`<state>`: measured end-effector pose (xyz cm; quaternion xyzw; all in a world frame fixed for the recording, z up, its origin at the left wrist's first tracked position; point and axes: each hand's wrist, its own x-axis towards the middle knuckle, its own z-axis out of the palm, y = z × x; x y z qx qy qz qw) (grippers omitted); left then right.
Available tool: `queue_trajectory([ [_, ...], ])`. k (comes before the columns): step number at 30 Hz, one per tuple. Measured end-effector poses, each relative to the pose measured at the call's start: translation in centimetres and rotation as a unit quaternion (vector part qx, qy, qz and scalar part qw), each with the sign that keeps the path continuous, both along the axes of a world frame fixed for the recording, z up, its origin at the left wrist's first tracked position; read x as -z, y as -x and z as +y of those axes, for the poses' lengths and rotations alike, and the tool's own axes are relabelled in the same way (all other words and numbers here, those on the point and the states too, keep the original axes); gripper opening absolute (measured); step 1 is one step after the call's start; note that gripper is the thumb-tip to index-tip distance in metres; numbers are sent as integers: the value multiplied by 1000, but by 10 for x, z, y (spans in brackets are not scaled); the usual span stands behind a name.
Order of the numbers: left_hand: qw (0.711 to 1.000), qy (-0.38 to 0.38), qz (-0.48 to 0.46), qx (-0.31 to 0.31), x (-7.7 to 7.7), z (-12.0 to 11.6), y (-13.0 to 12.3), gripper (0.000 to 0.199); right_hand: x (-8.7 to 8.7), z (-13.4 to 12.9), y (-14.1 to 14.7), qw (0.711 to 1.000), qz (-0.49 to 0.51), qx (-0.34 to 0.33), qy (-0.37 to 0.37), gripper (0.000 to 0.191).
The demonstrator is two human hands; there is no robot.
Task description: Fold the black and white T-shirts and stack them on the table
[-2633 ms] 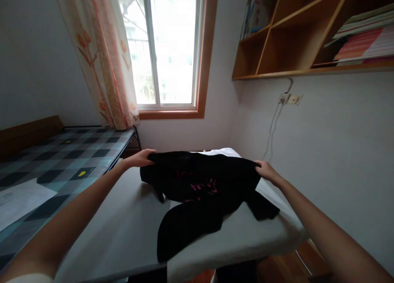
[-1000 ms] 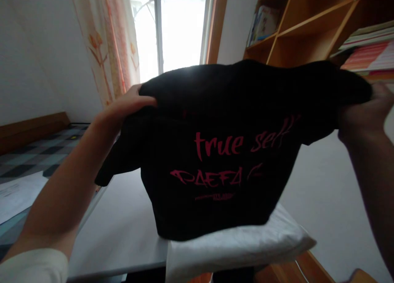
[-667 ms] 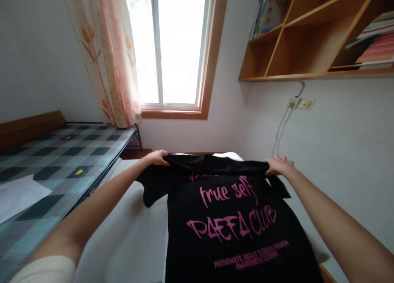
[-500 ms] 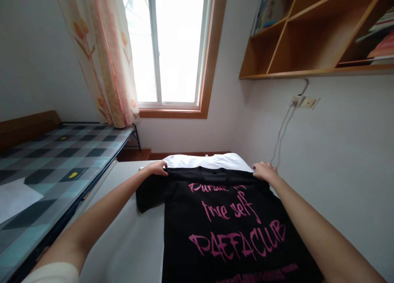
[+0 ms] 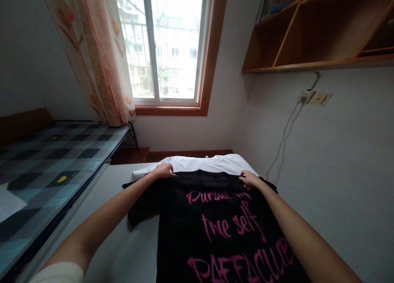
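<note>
A black T-shirt with pink lettering is spread over a pale table, its neckline toward the window. My left hand pinches the shirt's shoulder edge left of the collar. On the other side of the collar, my right hand grips the matching shoulder edge, fingers closed on the cloth. The left sleeve hangs out beyond my left forearm. Behind the black shirt's top edge lies a white garment, partly covered by it.
The pale table reaches toward me. At the left is a bed with a checked cover and a white sheet of paper. Window and curtain stand ahead; a wooden shelf and a socket with cables are on the right wall.
My right hand has moved left, closer to the collar, with the cloth in its fingers. The black shirt sits slightly nearer to me, and its sleeves have shifted outward.
</note>
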<state>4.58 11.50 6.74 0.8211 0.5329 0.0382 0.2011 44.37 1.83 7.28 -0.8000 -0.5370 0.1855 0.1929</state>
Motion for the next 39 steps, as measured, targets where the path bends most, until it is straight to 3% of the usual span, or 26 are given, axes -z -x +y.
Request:
queue_trajectory([
  [4, 997, -14, -60, 41, -8, -1, 6, 32, 4, -3, -3, 993, 115, 26, -9, 34],
  [6, 984, -51, -147, 84, -23, -3, 11, 35, -1, -7, -5, 968, 220, 69, -103, 34],
  [8, 964, -109, -223, 95, -45, -3, 17, 38, -14, -8, -7, 922, 285, 101, -241, 33],
  [10, 951, -176, -245, 66, -72, 1, 21, 38, -35, -2, -8, 880, 296, 104, -358, 33],
  [12, 943, -232, -238, 30, -96, 11, 19, 36, -58, 14, -6, 856, 269, 88, -433, 32],
  [15, 941, -273, -194, -38, -114, 33, 9, 33, -81, 54, -4, 858, 192, 69, -471, 27],
  [18, 946, -270, -141, -110, -102, 59, -1, 30, -74, 94, -2, 891, 128, 68, -430, 26],
  [21, 960, -205, -145, -122, -70, 78, 0, 32, -36, 117, 0, 945, 55, 49, -319, 31],
  [23, 976, -96, -173, -86, -46, 84, 9, 41, -1, 121, 4, 980, 20, 8, -198, 43],
  [25, 979, 47, -189, -53, -25, 84, 23, 54, 34, 119, 8, 995, -5, -34, -92, 56],
  [27, 965, 159, -207, -32, -9, 82, 39, 61, 61, 115, 11, 997, -13, -45, -56, 65],
  [29, 953, 201, -224, -20, 2, 79, 53, 62, 77, 111, 13, 998, -23, -46, -47, 69],
  [31, 959, 185, -213, -24, 7, 77, 64, 58, 80, 110, 13, 997, -36, -44, -55, 71],
  [33, 970, 138, -198, -33, 3, 77, 70, 56, 72, 112, 13, 994, -45, -37, -92, 74],
  [36, 961, 84, -261, -44, -17, 74, 75, 54, 51, 120, 14, 986, -62, -23, -153, 80],
  [39, 927, 126, -349, -46, -43, 68, 81, 49, 39, 131, 15, 984, -78, -18, -159, 81],
])
